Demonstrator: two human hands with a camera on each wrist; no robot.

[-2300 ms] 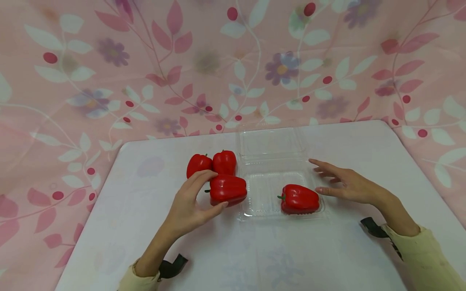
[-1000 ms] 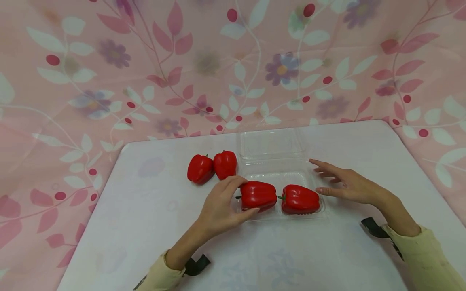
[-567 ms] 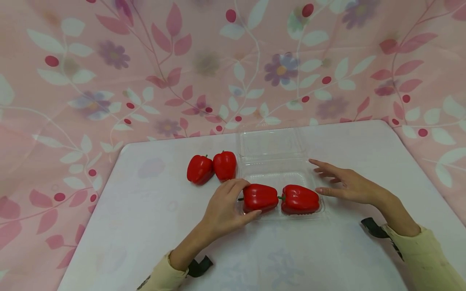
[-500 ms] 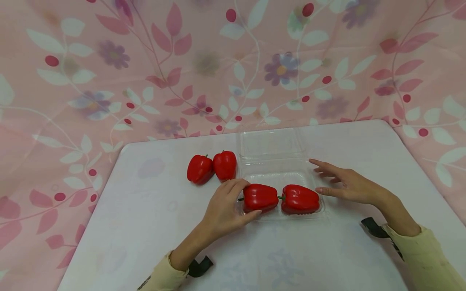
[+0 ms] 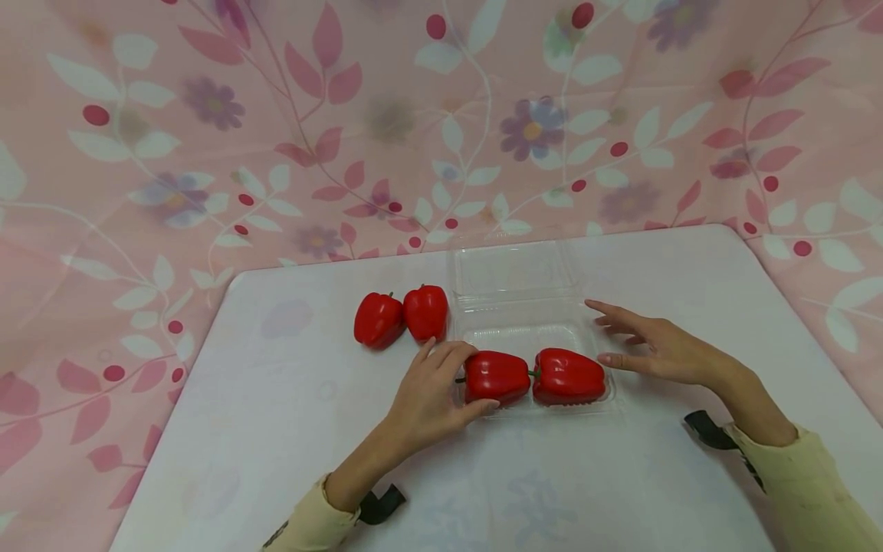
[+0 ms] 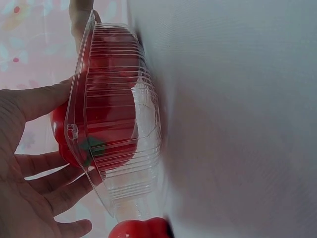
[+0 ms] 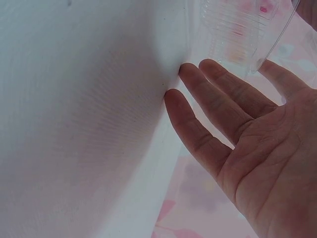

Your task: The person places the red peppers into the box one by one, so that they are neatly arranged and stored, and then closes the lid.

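A clear plastic clamshell container [image 5: 527, 337] lies with its lid folded back on the table. Along its front side two red bell peppers lie end to end, the left bell pepper [image 5: 497, 377] and the right bell pepper [image 5: 569, 376]. My left hand [image 5: 428, 395] holds the left pepper by its stem end, thumb in front and fingers behind. In the left wrist view, that bell pepper [image 6: 111, 116] shows through the ribbed container wall, its green stem toward the fingers. My right hand [image 5: 658, 349] stays at the container's right edge, fingers loosely extended, holding nothing.
Two more red bell peppers, one bell pepper [image 5: 379, 320] and another bell pepper [image 5: 425, 313], sit side by side left of the container. The transparent lid [image 5: 513, 270] stretches toward the back edge of the white table [image 5: 276, 383]. A floral pink cloth [image 5: 386, 123] hangs behind.
My left hand has carried a bell pepper rightward from beside the container into its front left part, then shifted slightly farther right, up against the other pepper's stem. The right hand has stayed put.
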